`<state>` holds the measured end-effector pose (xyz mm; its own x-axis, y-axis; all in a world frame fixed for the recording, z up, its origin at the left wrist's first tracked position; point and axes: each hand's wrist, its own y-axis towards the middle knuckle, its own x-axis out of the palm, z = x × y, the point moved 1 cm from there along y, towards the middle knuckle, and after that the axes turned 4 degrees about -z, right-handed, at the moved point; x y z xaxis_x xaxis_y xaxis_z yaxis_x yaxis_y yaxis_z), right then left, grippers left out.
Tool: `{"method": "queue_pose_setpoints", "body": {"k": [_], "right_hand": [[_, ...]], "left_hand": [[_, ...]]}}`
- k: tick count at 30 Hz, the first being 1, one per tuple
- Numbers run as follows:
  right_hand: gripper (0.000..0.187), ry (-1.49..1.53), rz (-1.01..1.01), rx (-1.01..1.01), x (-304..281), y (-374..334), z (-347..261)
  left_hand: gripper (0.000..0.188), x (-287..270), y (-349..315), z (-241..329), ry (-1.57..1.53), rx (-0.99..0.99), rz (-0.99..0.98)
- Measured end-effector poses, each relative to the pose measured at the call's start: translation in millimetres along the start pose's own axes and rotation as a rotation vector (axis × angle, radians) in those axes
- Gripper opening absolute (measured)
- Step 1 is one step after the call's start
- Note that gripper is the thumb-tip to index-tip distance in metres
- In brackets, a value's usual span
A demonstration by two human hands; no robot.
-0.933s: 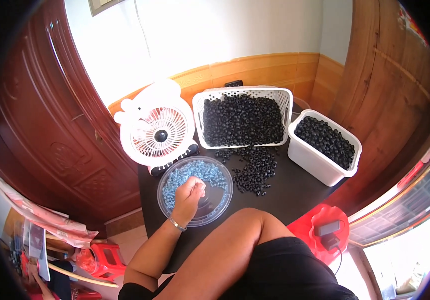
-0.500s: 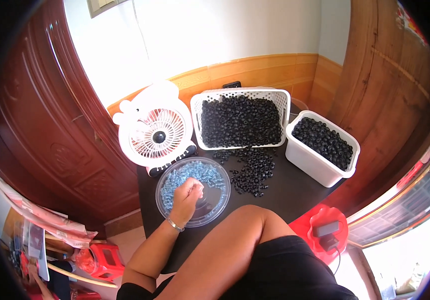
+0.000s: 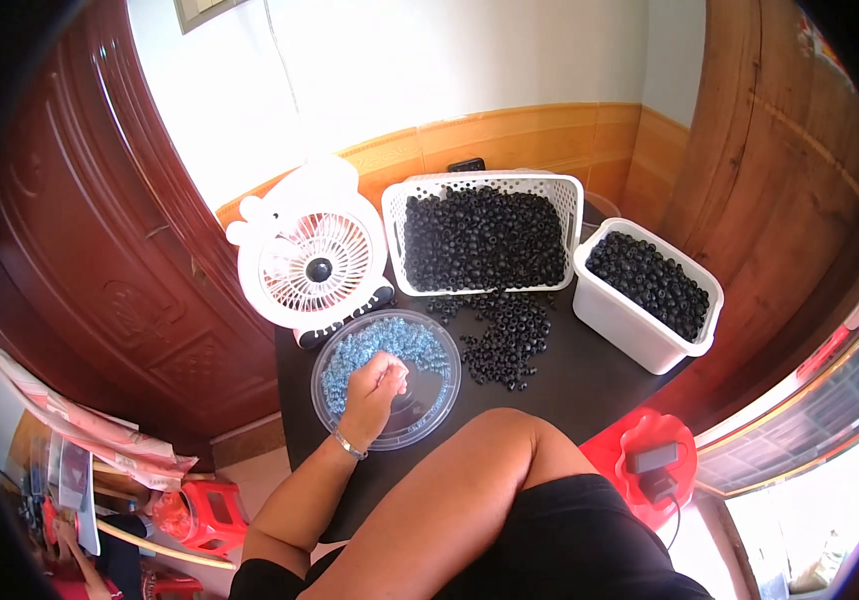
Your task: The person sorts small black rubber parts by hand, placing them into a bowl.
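Note:
My left hand (image 3: 374,390), with a bracelet on its wrist, is closed over a round clear plastic container (image 3: 418,432). Its fingers are curled inward, and I cannot make out whether anything small is between them. Many small translucent blue pieces, bead-like (image 3: 390,338), lie in the container around the hand, mostly at its far and left sides. My right arm is folded across the lower middle of the view, elbow toward the table; its hand is out of view. Small black ring-like pieces (image 3: 510,345) lie loose on the dark table just right of the container.
Behind stands a white perforated basket (image 3: 485,291) full of black pieces, with a white bin (image 3: 630,325) of them at right. A white animal-shaped fan (image 3: 319,270) stands left, close to the container. A red stool (image 3: 640,455) holds a grey adapter. Another person's arm (image 3: 80,560) shows lower left.
The view has shifted very slightly. My left hand stays closed at the same place over the container, and the pieces look unchanged.

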<state>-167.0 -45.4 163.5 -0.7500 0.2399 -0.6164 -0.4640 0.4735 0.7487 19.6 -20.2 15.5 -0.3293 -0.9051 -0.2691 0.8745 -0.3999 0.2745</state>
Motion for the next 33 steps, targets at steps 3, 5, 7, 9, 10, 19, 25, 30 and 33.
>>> {"method": "queue_pose_setpoints", "body": {"k": [3, 5, 7, 9, 10, 19, 25, 30, 33], "right_hand": [[0.041, -0.027, -0.009, 0.008, -5, -1, -3], [0.041, -0.042, -0.013, 0.011, -8, -1, -5], [0.041, -0.060, -0.018, 0.014, -12, -1, -6], [0.041, -0.078, -0.023, 0.017, -17, -2, -6], [0.041, -0.086, -0.025, 0.019, -19, -2, -5], [0.007, -0.448, 0.423, 0.773, -133, -97, -94], [0.037, -1.101, 0.926, 1.706, -240, -248, -229], [0.049, -1.044, 0.984, 1.924, -254, -359, -313], [0.049, -1.050, 0.916, 2.006, -239, -383, -304]], "left_hand": [[0.015, -2, 0, -2, -0.003, -0.016, -0.004], [0.015, -1, -1, -1, -0.019, -0.020, -0.003], [0.015, 0, 0, 1, -0.043, -0.033, -0.002], [0.015, 0, 1, 0, -0.051, -0.021, -0.007], [0.015, 0, 2, -1, -0.059, -0.007, -0.014], [0.015, 3, 4, 9, 0.108, 0.021, 0.037], [0.017, -1, -3, 4, -0.050, -0.018, 0.045], [0.016, 1, 3, 3, -0.038, -0.011, 0.016], [0.016, -1, 0, 0, -0.032, -0.028, 0.020]]}}
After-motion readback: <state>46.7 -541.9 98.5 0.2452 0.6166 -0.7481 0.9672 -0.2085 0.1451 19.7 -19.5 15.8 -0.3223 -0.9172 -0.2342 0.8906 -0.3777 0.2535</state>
